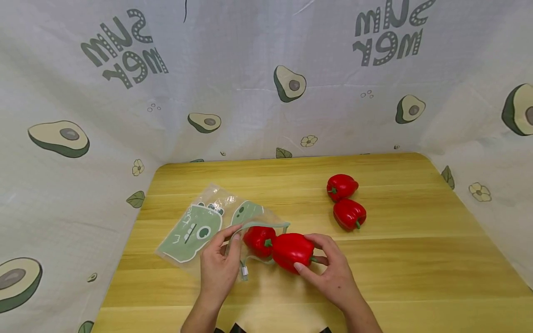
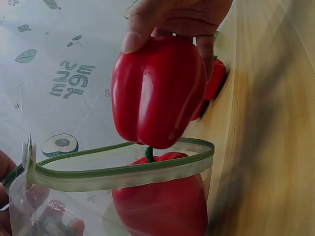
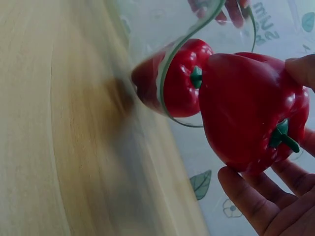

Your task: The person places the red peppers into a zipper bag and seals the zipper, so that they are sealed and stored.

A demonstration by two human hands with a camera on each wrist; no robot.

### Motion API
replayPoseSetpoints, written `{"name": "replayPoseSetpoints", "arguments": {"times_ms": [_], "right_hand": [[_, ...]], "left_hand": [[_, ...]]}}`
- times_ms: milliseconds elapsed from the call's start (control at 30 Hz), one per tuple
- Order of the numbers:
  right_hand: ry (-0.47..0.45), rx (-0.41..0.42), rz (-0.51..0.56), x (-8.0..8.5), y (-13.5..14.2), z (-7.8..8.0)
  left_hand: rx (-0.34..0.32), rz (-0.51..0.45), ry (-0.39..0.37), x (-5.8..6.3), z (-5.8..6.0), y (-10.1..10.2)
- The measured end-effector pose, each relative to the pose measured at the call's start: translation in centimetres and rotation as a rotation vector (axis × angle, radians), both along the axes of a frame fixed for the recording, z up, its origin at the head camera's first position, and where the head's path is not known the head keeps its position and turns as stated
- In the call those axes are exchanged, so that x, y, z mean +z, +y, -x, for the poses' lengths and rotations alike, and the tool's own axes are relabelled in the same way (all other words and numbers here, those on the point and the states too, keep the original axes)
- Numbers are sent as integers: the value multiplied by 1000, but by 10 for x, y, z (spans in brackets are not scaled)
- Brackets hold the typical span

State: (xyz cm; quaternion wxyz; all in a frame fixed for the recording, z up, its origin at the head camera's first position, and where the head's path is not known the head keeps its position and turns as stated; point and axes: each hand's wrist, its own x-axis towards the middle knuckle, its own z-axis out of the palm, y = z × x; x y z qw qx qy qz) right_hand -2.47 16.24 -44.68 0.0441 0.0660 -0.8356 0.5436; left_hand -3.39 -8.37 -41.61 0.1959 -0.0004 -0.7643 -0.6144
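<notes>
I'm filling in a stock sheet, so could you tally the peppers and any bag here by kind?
Clear zip bag: 1, its mouth held open by the left hand
Red peppers: 4, one held in the right hand, one inside the bag, two lying on the table
Total: 5

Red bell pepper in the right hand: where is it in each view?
Head: held red bell pepper, below and slightly right of centre.
Left wrist: held red bell pepper, upper middle, over the open zip bag.
Right wrist: held red bell pepper, right of centre.
Shared landmark: bagged red bell pepper, visible in all three.
</notes>
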Motion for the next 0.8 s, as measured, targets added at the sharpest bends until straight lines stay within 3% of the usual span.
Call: {"name": "replayPoseSetpoints", "arguments": {"times_ms": [233,500,800], "right_hand": [[-3,10,-6,0,-6,1],[-14,2,0,1,-14,1],[-1,-27,-2,-3,-25,1]], "left_hand": [[-1,-1,3,2,-1,0],[-15,5,62,1,-3,0],[-43,-19,58,4,-7,2]]}}
